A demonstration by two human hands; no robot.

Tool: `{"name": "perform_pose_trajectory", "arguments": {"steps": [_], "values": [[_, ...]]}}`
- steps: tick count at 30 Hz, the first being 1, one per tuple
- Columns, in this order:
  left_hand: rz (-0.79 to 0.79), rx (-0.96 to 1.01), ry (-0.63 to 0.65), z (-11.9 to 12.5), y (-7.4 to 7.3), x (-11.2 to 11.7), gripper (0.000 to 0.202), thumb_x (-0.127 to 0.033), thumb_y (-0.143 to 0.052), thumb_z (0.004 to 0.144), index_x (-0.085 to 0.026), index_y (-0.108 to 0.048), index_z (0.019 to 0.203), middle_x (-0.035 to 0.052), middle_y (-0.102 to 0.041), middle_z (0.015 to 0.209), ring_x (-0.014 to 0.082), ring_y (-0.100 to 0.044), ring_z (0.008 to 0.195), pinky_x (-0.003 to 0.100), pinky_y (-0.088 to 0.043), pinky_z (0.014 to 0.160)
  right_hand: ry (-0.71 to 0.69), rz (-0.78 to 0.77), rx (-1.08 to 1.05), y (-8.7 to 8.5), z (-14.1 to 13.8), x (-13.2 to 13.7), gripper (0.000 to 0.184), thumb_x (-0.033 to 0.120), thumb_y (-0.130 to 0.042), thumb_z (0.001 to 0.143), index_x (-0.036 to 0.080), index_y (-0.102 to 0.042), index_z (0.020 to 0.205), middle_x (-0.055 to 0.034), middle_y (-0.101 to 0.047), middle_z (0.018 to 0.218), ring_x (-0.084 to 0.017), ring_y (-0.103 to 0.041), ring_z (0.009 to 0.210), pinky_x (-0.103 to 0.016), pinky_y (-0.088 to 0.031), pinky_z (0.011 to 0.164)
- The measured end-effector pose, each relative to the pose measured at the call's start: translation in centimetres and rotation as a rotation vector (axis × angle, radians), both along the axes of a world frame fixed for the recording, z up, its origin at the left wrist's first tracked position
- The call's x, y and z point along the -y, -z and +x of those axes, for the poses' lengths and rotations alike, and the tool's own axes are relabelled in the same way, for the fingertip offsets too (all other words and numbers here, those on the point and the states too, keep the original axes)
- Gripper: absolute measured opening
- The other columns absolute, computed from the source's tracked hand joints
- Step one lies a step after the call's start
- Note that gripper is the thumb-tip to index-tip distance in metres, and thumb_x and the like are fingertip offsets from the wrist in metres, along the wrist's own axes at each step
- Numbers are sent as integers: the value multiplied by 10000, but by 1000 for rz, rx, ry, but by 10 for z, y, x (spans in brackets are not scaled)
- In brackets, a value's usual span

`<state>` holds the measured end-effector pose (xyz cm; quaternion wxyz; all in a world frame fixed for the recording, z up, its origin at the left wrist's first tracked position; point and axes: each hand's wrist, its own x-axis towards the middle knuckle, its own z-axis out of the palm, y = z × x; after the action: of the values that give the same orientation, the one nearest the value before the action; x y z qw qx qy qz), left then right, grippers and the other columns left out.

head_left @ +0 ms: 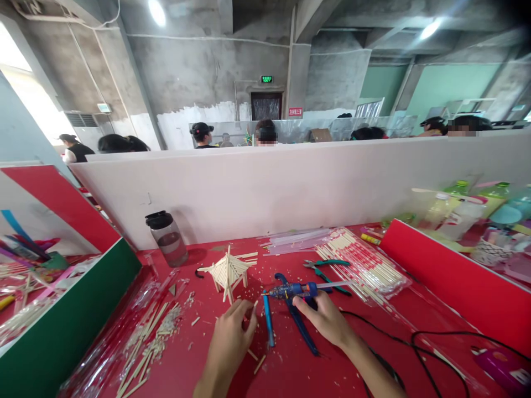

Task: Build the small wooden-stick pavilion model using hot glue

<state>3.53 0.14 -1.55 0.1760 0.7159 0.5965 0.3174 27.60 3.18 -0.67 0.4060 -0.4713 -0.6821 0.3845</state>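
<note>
My right hand (326, 319) grips a blue glue gun (292, 291) that lies across the red table (290, 370), nozzle pointing left. My left hand (230, 337) is closed in a pinch on a small wooden stick piece (254, 305) held near the nozzle. Behind my left hand stands a small hut built of wooden sticks (228, 271). A blue pen-like tool (267, 320) lies between my hands. Green-handled pliers (326, 267) rest behind the glue gun.
A bag of wooden sticks (365, 265) lies at the right, clear glue sticks (296, 239) at the back. A dark-lidded jar (167, 237) stands at back left. Stick offcuts (149, 342) litter the left. Black cables (418, 345) trail right. White partition (265, 188) ahead, people beyond.
</note>
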Motion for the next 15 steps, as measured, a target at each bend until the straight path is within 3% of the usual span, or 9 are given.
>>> {"name": "perform_pose_trajectory", "arguments": {"steps": [5, 15], "values": [[-15, -65, 12, -3, 0, 1, 181, -215, -459, 908, -207, -640, 901, 32, -667, 844, 138, -625, 707, 216, -431, 690, -40, 109, 119, -8, -2, 5, 314, 450, -542, 919, 214, -735, 992, -75, -744, 980, -275, -669, 959, -368, -490, 887], [-45, -91, 44, 2, -4, 4, 210, -216, -434, 918, -202, -642, 899, 50, -658, 847, 154, -619, 719, 227, -429, 680, -10, 149, 199, -8, -3, 8, 305, 440, -533, 916, 222, -741, 965, -75, -752, 996, -274, -680, 960, -352, -497, 876]]}}
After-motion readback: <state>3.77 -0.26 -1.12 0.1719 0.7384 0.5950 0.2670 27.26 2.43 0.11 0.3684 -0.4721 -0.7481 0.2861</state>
